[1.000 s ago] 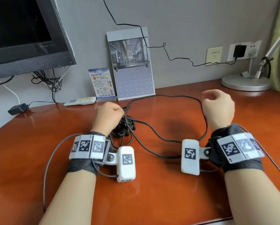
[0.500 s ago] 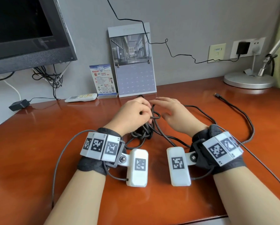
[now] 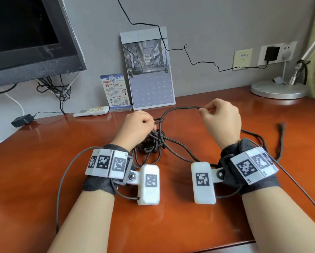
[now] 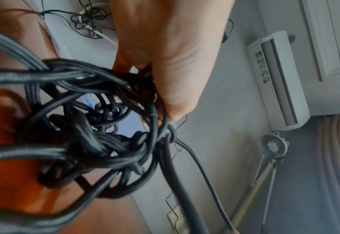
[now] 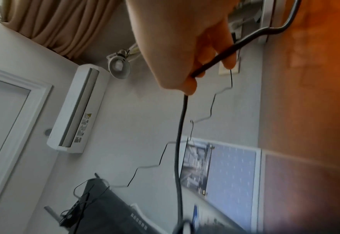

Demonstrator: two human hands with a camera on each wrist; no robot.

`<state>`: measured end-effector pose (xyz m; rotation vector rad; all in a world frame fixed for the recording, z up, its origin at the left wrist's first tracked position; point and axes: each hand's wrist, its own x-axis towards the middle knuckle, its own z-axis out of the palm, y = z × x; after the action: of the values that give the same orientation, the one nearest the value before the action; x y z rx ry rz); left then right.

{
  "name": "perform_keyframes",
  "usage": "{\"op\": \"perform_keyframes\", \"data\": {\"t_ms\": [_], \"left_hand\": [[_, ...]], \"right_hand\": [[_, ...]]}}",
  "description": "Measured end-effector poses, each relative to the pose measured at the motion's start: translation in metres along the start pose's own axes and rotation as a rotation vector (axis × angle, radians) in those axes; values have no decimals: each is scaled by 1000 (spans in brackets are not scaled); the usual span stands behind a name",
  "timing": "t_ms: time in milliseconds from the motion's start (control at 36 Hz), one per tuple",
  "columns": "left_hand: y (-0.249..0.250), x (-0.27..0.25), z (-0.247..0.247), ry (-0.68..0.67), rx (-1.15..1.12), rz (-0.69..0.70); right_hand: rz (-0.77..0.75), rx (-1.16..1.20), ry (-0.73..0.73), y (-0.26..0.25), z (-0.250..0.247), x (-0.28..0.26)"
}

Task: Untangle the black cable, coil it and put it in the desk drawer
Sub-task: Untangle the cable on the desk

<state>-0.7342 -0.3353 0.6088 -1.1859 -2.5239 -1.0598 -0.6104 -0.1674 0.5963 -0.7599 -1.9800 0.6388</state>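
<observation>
A: From the head view, we are now pinching a strand of the black cable (image 3: 180, 108) with our right hand (image 3: 220, 119), drawing it right of the knot; half a second ago that hand was lying open on it.

B: Our left hand (image 3: 137, 126) is gripping the knot (image 3: 153, 143) above the desk (image 3: 43, 179), before the calendar (image 3: 149, 70).

A: The left wrist view is showing the tangle (image 4: 97, 126) packed under our fingers (image 4: 165, 63), so we are only starting to untangle.

B: The right wrist view is showing one strand (image 5: 211, 63) clamped, with an air conditioner (image 5: 75, 107) above the calendar.

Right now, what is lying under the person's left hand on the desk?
Under the left hand, a knotted clump of the black braided cable lies on the reddish wooden desk. The hand hides the clump's far part.
</observation>
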Motion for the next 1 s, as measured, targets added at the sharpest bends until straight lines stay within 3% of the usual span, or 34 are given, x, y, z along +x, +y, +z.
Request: {"op": "perform_keyframes", "data": {"t_ms": [139,306,611,694,806,1000], "left_hand": [[-18,4,-6,92,56,-148],[-28,0,-19,227,120,-395],[-30,-2,-24,296,251,-474],[-30,-3,-22,299,229,-443],[-32,1,-18,221,141,-281],[-11,-1,-10,32,218,40]], "right_hand": [[213,67,158,17,-18,13],[340,124,206,26,-21,17],[400,121,269,34,-28,19],[350,110,297,30,-26,18],[222,121,285,18,-20,15],[-108,33,1,-6,2,2]]}}
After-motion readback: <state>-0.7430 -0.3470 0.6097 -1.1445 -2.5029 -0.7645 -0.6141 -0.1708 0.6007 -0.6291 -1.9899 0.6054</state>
